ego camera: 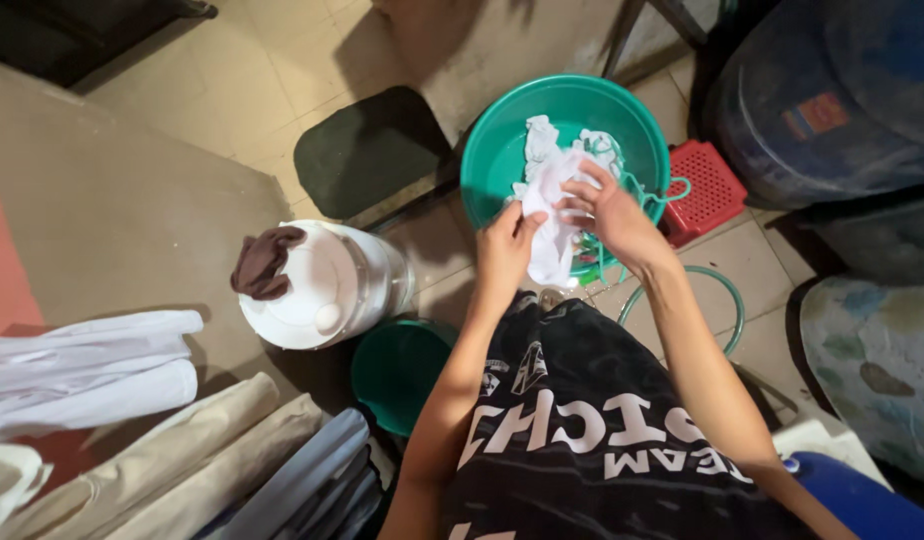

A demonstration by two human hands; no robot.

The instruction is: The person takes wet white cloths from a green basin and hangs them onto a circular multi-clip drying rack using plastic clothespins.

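Observation:
A green plastic basin (502, 140) stands on the tiled floor in front of me, with wet white cloth lying in it. Over its near rim I hold a white cloth (552, 215) between both hands. My left hand (507, 250) grips its lower left edge. My right hand (610, 210) pinches the cloth from the right, fingers curled around the fabric. The cloth hangs down between the two hands.
A white lidded bucket (327, 285) with a brown rag (265, 262) on top stands to the left. A small green pail (397, 370) sits below it. A red plastic crate (707, 190), a green hose (727, 300), a dark stool (367, 150) and a large blue barrel (832, 90) surround the basin. Folded clothes (92, 370) lie at lower left.

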